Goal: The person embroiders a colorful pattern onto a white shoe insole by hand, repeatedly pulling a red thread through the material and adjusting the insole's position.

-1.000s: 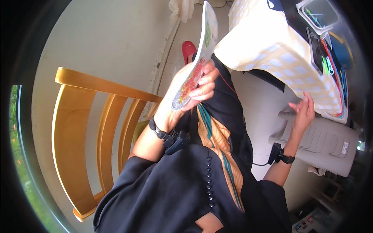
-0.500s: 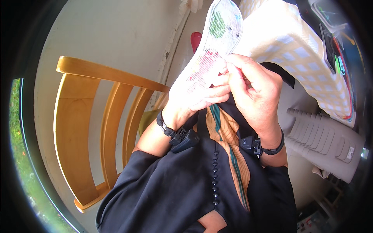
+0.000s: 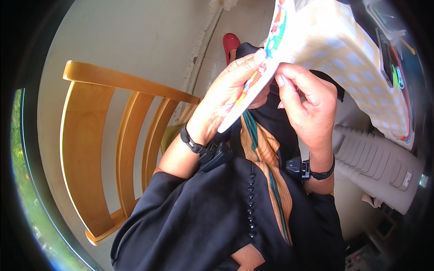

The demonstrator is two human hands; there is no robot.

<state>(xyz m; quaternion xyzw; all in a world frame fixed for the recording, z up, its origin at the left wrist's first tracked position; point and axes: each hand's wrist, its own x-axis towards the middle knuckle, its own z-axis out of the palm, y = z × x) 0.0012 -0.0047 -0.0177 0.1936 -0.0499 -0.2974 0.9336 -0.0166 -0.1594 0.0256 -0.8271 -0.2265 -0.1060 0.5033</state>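
Observation:
An embroidered insole (image 3: 252, 85), white-edged with colourful stitching, is tilted up almost edge-on in front of me. My left hand (image 3: 221, 92) grips its lower half, thumb on the patterned face and fingers behind. Close against the insole's right edge, my right hand (image 3: 309, 101) has thumb and forefinger pinched together. Whatever lies in that pinch is too small to make out.
A wooden slatted chair (image 3: 86, 135) stands at my left. To the right, a checked cloth (image 3: 368, 79) covers a table with a dark flat device (image 3: 383, 58) near its edge. Below is a grey ribbed plastic seat (image 3: 370, 158). A red slipper (image 3: 231, 45) shows on the floor.
My left hand has turned the insole from showing its stitched face broadly to nearly edge-on, with the thumb now over the front. My right hand has shifted slightly right and down.

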